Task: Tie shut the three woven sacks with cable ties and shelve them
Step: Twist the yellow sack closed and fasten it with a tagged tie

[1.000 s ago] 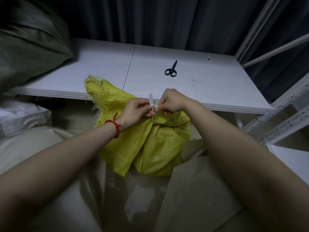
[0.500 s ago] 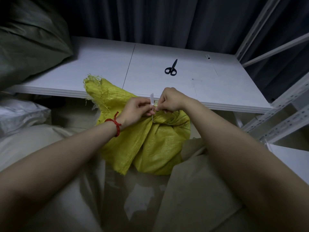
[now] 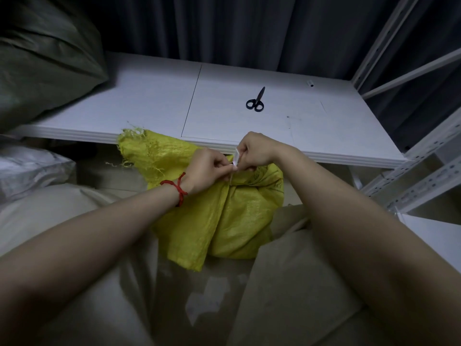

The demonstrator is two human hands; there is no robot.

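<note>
The white shelf board (image 3: pixel 149 103) runs across in front of me, its front edge just beyond my knuckles. Most of the board is bare between the bulging dark green sack (image 3: pixel 45 58) at its left end and the rack upright (image 3: pixel 424 171) on the right, with only the black scissors (image 3: pixel 255 101) lying closed near the middle. Below that edge the yellow sack (image 3: pixel 232 221) sits wedged among pale sacks (image 3: pixel 287 283) that crowd both my forearms, so there is little room low down. My left hand (image 3: pixel 207 168), a red cord (image 3: pixel 175 187) at its wrist, and my right hand (image 3: pixel 257 149) meet at the gathered neck. Both are curled, with fingertips pinching the white cable tie (image 3: pixel 236 156) from either side. Against half a second ago the hands keep the same spot, but the tie's tail now leans closer to my right knuckles. The yellow sack's frayed mouth flops to the left above the cinch, and its body is rounded and full, though I cannot tell what is inside, nor in the green one
</note>
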